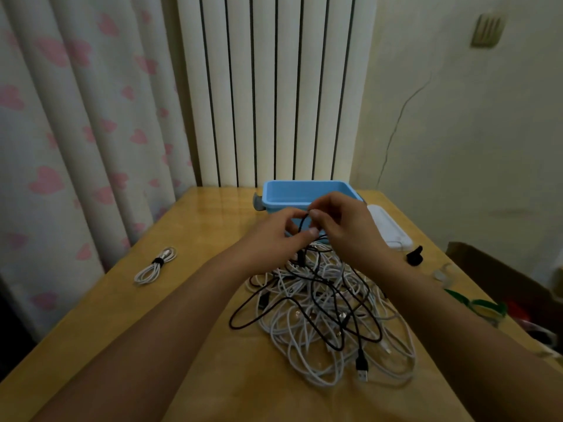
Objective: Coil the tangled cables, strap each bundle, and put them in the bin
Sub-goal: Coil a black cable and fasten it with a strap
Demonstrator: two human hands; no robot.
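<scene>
Pinching one black cable [304, 222], both hands [316, 228] hover over one tangle [329, 309], one bin [283, 193].

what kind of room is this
Likely a room in a home: a heart-print curtain and white radiator stand behind a wooden table pushed into the corner, with a cracked wall beside it.

The wooden table [195, 300] carried a cable tangle [329, 315], a strapped white coil [155, 264], a blue bin [283, 196], a white lid [390, 229] and black straps [414, 256].
</scene>
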